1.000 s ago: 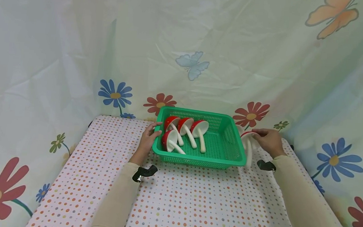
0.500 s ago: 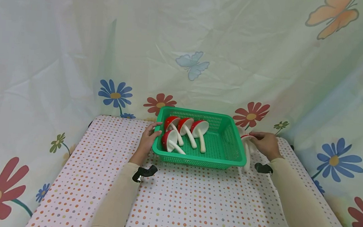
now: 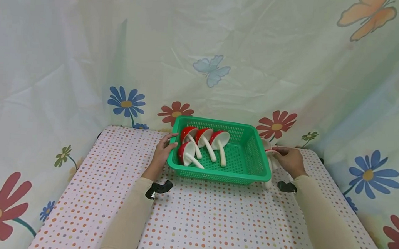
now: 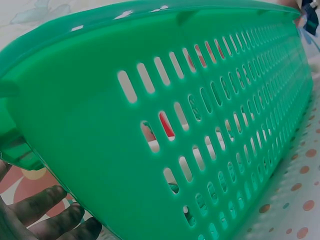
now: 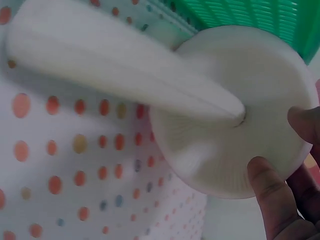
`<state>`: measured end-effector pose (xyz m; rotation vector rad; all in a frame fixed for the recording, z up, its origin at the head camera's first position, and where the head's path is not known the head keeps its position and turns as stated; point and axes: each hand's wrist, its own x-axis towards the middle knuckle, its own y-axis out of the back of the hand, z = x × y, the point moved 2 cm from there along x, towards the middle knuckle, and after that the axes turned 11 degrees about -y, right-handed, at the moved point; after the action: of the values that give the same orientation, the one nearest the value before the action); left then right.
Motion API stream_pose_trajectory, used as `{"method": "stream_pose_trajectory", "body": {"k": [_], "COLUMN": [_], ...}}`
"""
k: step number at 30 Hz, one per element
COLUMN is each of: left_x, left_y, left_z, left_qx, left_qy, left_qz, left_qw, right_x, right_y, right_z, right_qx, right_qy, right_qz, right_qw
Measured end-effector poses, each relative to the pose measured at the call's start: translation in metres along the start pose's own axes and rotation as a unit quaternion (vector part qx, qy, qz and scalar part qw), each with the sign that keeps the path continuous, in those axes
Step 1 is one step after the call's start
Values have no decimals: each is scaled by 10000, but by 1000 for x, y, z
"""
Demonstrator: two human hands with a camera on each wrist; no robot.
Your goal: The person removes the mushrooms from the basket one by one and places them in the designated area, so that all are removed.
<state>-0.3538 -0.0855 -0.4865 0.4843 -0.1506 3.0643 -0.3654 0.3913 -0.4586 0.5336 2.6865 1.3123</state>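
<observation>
A green perforated basket [image 3: 249, 159] stands at the back of the dotted table and holds several red-capped white toy mushrooms [image 3: 219, 141]. My left hand [image 3: 164, 150] rests against the basket's left wall [image 4: 100, 130], fingers [image 4: 55, 210] below its rim. My right hand [image 3: 287, 158] grips one more toy mushroom [image 3: 270, 160] by its cap, just outside the basket's right wall. In the right wrist view that mushroom [image 5: 220, 125] fills the frame, white underside and stem toward the camera, my fingertips [image 5: 272, 195] on the cap's edge.
The table wears a white cloth with coloured dots [image 3: 196, 224]. A flowered curtain [image 3: 203, 63] closes in the back and both sides. Another white piece [image 3: 263, 143] shows behind the held mushroom, by the basket's far right corner.
My right hand has drawn the mushroom leftward, closer to the basket's right wall. The left hand and the basket have stayed put.
</observation>
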Motion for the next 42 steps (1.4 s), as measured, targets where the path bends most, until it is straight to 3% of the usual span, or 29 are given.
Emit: {"method": "stream_pose_trajectory", "body": {"k": [6,13,18,21,24,28,32,42], "left_x": [1,1,1,1,1,2,1,1], "left_y": [0,0,-1,-2,-2,-1,-1,-1], "left_z": [1,0,1,1,1,0,1,1], "left_qx": [13,-28,-36,-11,-23,-88,-81,9], "left_qy": [-7,8,-15,-41,-63,-82,-81,-50], "left_qz": [13,40,41,19,10,-49,-62,19], "left_qw": [10000,10000,10000,10000,10000,9999,9999,10000], "right_x": [50,39,47,31,1,-25,-27,-27], "right_y": [-37,-36,-41,-25,-1,21,32,52], "right_z": [73,72,77,54,18,-9,-14,-43], "right_qx": [-284,177,-201,-131,-19,78,249,577], "right_qy": [105,-229,-35,-135,-303,-162,-57,319], "right_qz": [664,449,585,143,-175,-378,-643,-703], "right_qw": [9973,9986,9981,9997,9994,9991,9976,9953]}}
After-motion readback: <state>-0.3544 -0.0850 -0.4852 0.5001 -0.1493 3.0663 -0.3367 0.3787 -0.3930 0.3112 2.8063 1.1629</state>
